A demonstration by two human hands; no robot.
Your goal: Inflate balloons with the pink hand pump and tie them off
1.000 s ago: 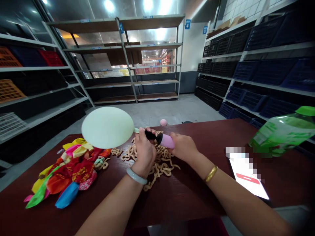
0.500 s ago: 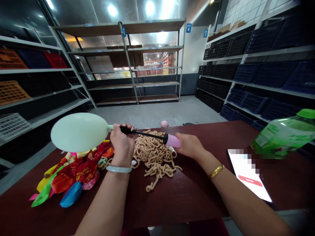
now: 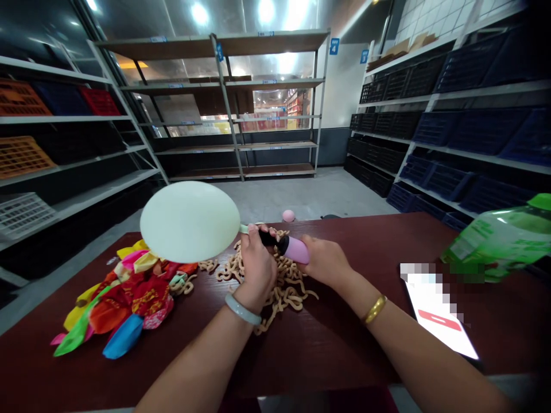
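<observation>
A pale mint balloon (image 3: 190,221), well inflated, points left over the table from the tip of a hand balloon pump (image 3: 296,250). My left hand (image 3: 259,259), with a pale bangle at the wrist, is closed round the pump's black end, its fingers at the balloon's neck. The pink-purple barrel is gripped by my right hand (image 3: 326,261); a gold bracelet circles that wrist. Black end and barrel nearly meet, so the rod between them hardly shows. Beneath the hands lies a heap of tan, cord-like strands (image 3: 293,295), partly covered by my left hand.
Colourful deflated balloons (image 3: 124,304) are piled on the dark red table (image 3: 344,355) at left. A lit phone (image 3: 439,315) and a green bottle (image 3: 499,238) are at right. Beyond the table's far edge sits a pink round object (image 3: 288,215). Shelving with crates (image 3: 434,178) surrounds the room.
My left hand has moved right with the balloon, closing the gap to the barrel and sliding the black rod in. The right hand stays almost in place.
</observation>
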